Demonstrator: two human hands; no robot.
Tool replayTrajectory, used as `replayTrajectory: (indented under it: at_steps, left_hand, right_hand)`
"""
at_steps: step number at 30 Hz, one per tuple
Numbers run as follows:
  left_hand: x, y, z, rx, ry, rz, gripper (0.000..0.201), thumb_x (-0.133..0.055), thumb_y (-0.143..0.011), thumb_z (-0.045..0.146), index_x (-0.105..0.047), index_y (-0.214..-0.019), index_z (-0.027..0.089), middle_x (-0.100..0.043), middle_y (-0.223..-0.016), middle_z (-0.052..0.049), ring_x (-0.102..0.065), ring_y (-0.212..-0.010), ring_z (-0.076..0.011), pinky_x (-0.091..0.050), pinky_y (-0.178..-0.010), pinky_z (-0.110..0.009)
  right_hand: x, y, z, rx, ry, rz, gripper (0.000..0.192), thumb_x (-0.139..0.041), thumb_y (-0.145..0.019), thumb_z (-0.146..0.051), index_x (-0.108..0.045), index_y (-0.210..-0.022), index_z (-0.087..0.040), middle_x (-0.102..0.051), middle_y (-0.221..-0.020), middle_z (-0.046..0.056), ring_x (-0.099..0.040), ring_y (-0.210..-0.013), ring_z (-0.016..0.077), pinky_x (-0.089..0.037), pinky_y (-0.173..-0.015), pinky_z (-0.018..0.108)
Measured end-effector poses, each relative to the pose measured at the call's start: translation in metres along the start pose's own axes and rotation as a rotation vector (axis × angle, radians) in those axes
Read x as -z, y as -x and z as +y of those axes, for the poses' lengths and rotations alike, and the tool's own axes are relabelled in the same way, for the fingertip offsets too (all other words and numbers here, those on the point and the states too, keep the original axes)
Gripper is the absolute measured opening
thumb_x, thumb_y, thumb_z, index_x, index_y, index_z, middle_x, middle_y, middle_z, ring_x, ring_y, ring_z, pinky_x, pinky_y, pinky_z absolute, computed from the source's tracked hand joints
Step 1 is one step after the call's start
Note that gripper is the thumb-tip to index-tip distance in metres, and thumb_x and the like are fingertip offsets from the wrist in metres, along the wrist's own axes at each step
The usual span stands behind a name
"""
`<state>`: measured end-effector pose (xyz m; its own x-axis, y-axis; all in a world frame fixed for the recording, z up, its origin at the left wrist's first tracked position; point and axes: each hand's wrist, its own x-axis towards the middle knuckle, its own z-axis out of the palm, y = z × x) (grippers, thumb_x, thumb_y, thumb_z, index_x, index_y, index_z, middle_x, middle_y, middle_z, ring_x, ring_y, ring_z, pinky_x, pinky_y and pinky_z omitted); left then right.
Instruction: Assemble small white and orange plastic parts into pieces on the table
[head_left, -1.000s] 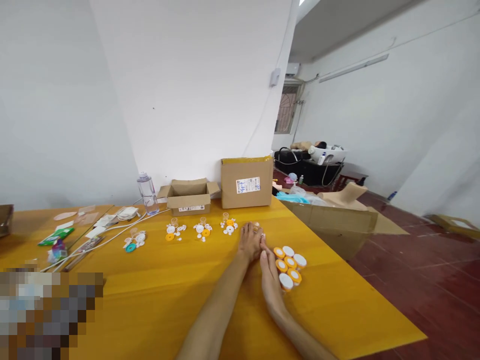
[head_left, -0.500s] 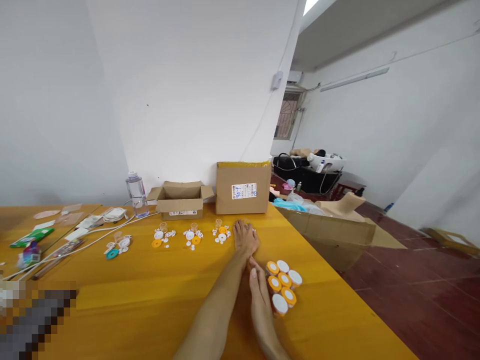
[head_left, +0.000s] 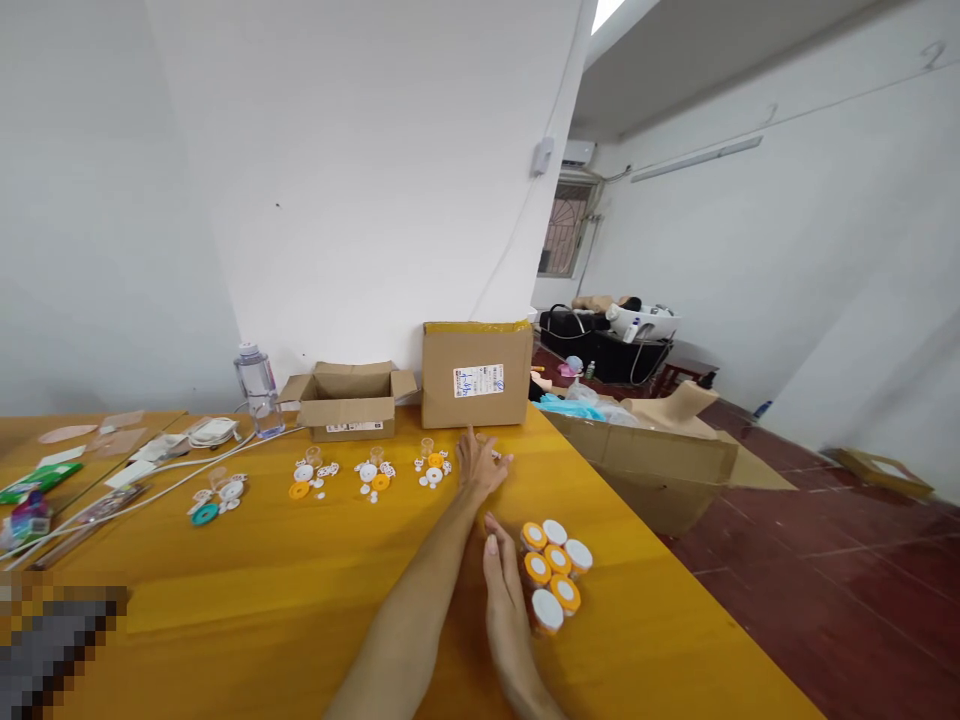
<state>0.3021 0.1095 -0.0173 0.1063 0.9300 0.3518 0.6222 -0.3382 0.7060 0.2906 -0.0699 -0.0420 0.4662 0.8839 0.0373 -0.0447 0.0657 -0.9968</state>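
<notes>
A bare, makeshift assembly workroom with white walls and a red tiled floor (head_left: 825, 600). Cardboard boxes (head_left: 475, 374) stand on a long yellow surface (head_left: 300, 600), beside sorted clusters of small plastic parts (head_left: 373, 476).

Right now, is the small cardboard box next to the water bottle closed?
No: the small cardboard box beside the water bottle has its flaps spread open, while the taller box to its right is sealed with tape.

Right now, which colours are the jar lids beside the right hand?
Orange and white lids, head view.

Left hand (head_left: 480, 467) spread on yellow table (head_left: 300, 600), right hand (head_left: 504, 590) flat beside capped jars (head_left: 553, 572)
</notes>
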Motion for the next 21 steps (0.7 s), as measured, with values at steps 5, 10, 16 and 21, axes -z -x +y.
replayTrajectory:
  at_steps: [5,10,16,21]
  left_hand:
    - [0.006,-0.005,-0.001,0.035,0.26,0.069,0.027,-0.072,-0.077,0.037,-0.069,-0.102,0.027,-0.053,-0.134,-0.008,-0.045,-0.134,-0.0288,-0.032,-0.115,-0.042]
    - [0.018,-0.008,-0.005,0.054,0.471,0.082,0.021,-0.056,-0.089,0.038,-0.068,-0.103,0.027,-0.059,-0.123,-0.006,-0.055,-0.124,-0.0226,-0.039,-0.11,-0.035]
    - [0.025,-0.011,-0.018,0.132,0.556,-0.074,0.042,-0.036,-0.098,0.046,-0.057,-0.128,0.026,-0.055,-0.141,-0.005,-0.041,-0.139,-0.0204,-0.032,-0.115,-0.031]
    - [0.028,-0.01,-0.025,0.186,0.674,-0.133,0.048,-0.034,-0.098,0.05,-0.05,-0.137,0.027,-0.049,-0.149,-0.002,-0.031,-0.146,-0.0181,-0.023,-0.121,-0.032]
  right_hand:
    - [-0.004,-0.004,0.005,0.041,0.051,0.003,0.058,-0.042,-0.089,-0.064,-0.06,-0.127,-0.023,-0.057,-0.141,0.006,-0.043,-0.137,0.0236,-0.036,-0.112,0.037]
    - [-0.008,-0.005,0.019,0.272,0.324,-0.145,0.048,-0.041,-0.09,-0.035,-0.057,-0.133,-0.022,-0.055,-0.143,0.007,-0.043,-0.138,0.0239,-0.035,-0.115,0.042]
    - [-0.011,0.001,0.014,0.41,0.885,-0.33,0.07,-0.04,-0.075,-0.008,-0.047,-0.145,-0.011,-0.041,-0.155,0.009,-0.027,-0.147,0.0272,-0.022,-0.122,0.045]
    - [-0.02,-0.011,0.0,0.385,1.047,-0.295,0.064,-0.039,-0.082,-0.012,-0.043,-0.146,-0.005,-0.038,-0.155,0.015,-0.028,-0.147,0.0303,-0.02,-0.121,0.048]
